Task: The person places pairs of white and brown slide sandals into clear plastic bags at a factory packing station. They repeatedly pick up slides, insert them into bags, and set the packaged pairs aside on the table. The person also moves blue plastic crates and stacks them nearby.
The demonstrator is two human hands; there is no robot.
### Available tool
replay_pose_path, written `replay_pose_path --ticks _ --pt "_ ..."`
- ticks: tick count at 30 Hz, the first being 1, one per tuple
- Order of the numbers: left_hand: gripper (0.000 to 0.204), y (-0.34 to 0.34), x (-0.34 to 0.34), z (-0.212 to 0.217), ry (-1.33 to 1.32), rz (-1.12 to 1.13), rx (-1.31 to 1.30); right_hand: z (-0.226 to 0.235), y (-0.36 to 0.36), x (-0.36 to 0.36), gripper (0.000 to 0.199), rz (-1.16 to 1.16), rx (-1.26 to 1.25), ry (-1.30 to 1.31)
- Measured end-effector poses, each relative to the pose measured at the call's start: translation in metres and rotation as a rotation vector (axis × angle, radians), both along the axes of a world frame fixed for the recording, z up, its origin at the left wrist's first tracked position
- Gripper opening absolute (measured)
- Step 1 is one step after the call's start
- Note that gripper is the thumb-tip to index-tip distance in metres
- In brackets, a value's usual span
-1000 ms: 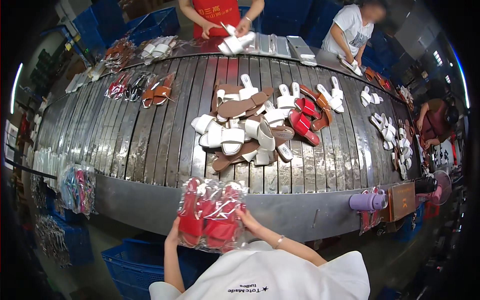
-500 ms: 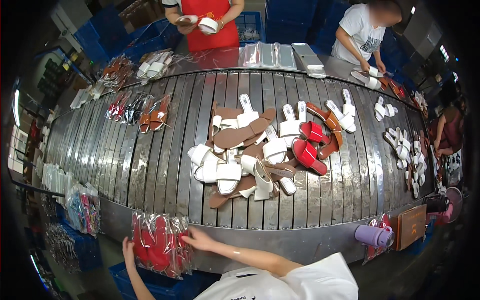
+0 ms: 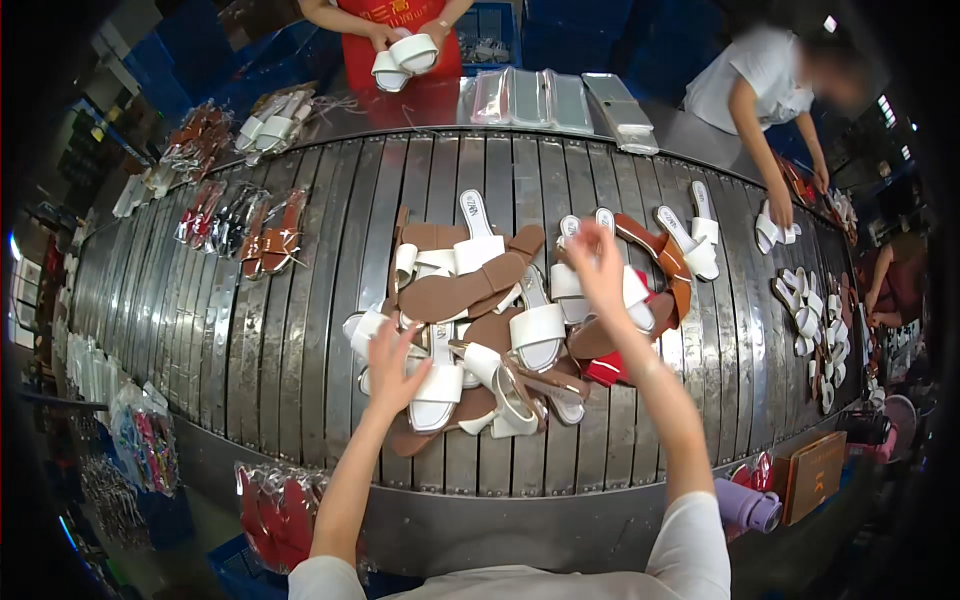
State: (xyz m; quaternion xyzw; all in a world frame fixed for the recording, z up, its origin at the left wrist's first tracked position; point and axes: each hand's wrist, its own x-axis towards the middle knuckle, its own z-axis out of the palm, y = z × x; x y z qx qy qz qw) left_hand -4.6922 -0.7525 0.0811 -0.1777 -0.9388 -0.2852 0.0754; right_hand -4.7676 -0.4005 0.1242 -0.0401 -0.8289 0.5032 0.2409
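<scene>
A heap of sandals lies on the slatted metal conveyor, most with white straps and brown soles. My left hand (image 3: pixel 395 368) is spread open over white slide sandals (image 3: pixel 437 385) at the heap's left side; whether it touches them I cannot tell. My right hand (image 3: pixel 600 268) hovers at the heap's right part, fingers apart and no sandal visible in it. Close to it, a brown-soled sandal (image 3: pixel 590 338) lies across red sandals (image 3: pixel 605 370), partly covering them. A tan sandal (image 3: pixel 672 258) rests just right of that hand. White heeled sandals (image 3: pixel 512 400) lie between my two arms.
Clear-bagged red sandals (image 3: pixel 275 515) sit at the near left edge above a blue crate. A purple flask (image 3: pixel 748 505) and brown box (image 3: pixel 815 478) stand at the near right. Across the conveyor, one person holds white sandals (image 3: pixel 404 60); another reaches toward white sandals (image 3: pixel 770 235).
Both my hands have left the bagged red sandals and reached forward to the heap. A brown-soled sandal now covers part of the red pair. The person at far right has leaned onto the conveyor.
</scene>
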Motion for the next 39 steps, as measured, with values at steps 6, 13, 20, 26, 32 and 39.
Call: replay_pose_path --ticks 6,13,20,26,32,39 --pt "0.057 0.029 -0.014 -0.047 -0.19 -0.025 -0.191 -0.083 0.115 -0.238 0.077 -0.485 0.165 -0.274" --pt "0.057 0.023 -0.02 -0.059 -0.166 0.008 -0.124 -0.116 0.082 -0.296 0.101 -0.535 0.003 -0.218" --pt "0.056 0.021 -0.016 -0.06 -0.154 0.015 -0.134 -0.085 0.092 -0.283 0.092 -0.932 -0.429 0.244" --pt "0.054 0.018 -0.011 -0.051 -0.199 0.003 -0.119 0.015 0.129 -0.171 0.102 1.092 -1.424 0.304" --pt "0.063 0.06 -0.06 0.045 -0.388 0.009 1.044 0.066 0.023 -0.068 0.045 0.327 -1.019 -0.355" --pt "0.076 0.05 0.065 0.161 -0.602 -0.377 1.056 0.146 -0.108 0.142 0.053 0.197 -0.532 -0.193"
